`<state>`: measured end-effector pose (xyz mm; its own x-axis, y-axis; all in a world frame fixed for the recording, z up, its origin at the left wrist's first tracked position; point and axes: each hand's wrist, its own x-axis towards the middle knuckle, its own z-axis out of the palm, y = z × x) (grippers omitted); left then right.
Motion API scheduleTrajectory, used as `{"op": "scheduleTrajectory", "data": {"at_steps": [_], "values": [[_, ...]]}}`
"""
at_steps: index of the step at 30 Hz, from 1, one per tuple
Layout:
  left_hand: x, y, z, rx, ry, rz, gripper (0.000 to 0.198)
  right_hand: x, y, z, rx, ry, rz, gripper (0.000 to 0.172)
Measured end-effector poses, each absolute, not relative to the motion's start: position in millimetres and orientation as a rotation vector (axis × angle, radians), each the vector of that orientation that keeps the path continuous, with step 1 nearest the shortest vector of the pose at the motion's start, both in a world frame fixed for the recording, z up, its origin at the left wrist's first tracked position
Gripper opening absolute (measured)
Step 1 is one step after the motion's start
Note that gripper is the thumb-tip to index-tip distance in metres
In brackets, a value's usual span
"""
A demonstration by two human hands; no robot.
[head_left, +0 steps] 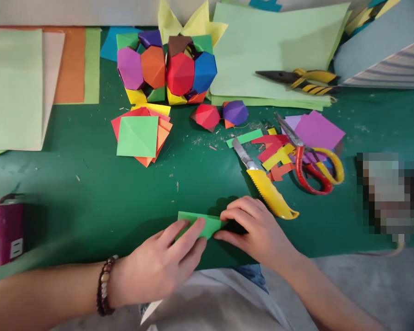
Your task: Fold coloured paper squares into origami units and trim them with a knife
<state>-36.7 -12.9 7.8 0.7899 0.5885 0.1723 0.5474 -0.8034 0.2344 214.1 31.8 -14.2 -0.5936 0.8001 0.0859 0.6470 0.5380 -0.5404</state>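
A green sheet of folded paper point(211, 224) lies at the near edge of the table, between my two hands. Across its left part rest the bent fingers of my left hand point(162, 259), holding it down and covering much of it. My right hand point(253, 227) pinches the paper's right corner between thumb and fingers. Just beyond the right hand is a yellow-handled craft knife point(271, 191), its blade pointing away to the left. Farther off, a stack of square papers point(138, 135) has a creased green sheet on top.
Red-and-yellow-handled scissors point(313, 170) lie over colourful paper scraps point(276, 154). Two folded paper balls point(166, 69) stand at the back, with smaller pieces point(207, 116) before them. Pliers point(296, 80) rest on pale green sheets point(262, 37). A purple box point(3, 236) sits at left.
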Motion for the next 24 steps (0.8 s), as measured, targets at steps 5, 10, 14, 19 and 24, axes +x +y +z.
{"op": "scheduleTrajectory", "data": {"at_steps": [5, 10, 14, 19, 24], "values": [[-37.2, -15.7, 5.5, 2.895, 0.850, 0.320, 0.040, 211.6, 33.3, -15.1, -1.253, -2.465, 0.616, 0.033], [-37.5, -19.5, 8.4, 2.867, 0.954, 0.319, 0.040, 205.0, 32.1, -16.1, -1.287, -2.504, 0.468, 0.039], [-38.8, -16.6, 10.3, 2.894, 0.936, 0.295, 0.035, 202.1, 30.8, -18.5, -1.317, -2.511, 0.408, 0.036], [-39.9, -15.9, 9.1, 2.922, 0.876, 0.194, 0.034, 203.0, 26.2, -20.5, -1.330, -2.457, 0.371, 0.029], [-36.7, -19.0, 7.4, 2.934, 0.926, 0.213, 0.038, 209.0, -1.1, -15.6, -1.154, -2.329, 0.416, 0.022]]}}
